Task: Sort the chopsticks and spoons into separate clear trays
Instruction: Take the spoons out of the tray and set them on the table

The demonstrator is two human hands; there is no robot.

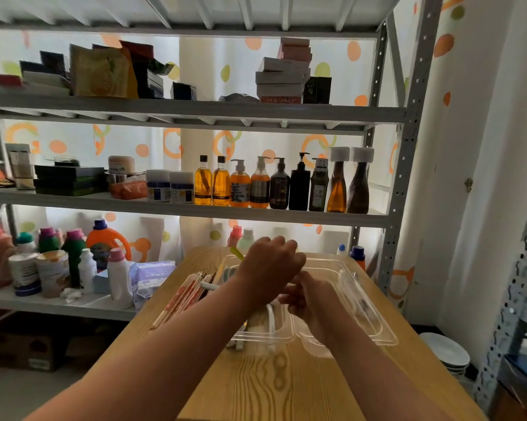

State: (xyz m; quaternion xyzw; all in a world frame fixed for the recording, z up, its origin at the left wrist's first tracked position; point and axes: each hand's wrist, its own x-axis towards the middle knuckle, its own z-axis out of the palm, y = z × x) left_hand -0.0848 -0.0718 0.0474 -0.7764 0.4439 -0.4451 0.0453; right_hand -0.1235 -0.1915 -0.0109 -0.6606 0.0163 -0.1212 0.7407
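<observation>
wooden table [271,387]: left hand [268,264] and right hand [312,299] overlap, grasp cannot be told.

One head-worn view, looking forward and down, close over the wooden table [286,387]; the shelving [195,215] behind the table looks backlit, perhaps dimming detail.

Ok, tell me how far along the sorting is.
Done, it seems: wrapped chopsticks lie bunched at the left, and white spoons sit in the middle clear tray. In hand: the left hand and right hand meet over the trays; what they hold is hidden. Left: a white piece lies across the chopsticks, seemingly unsorted; the right tray looks nearly bare.
</observation>
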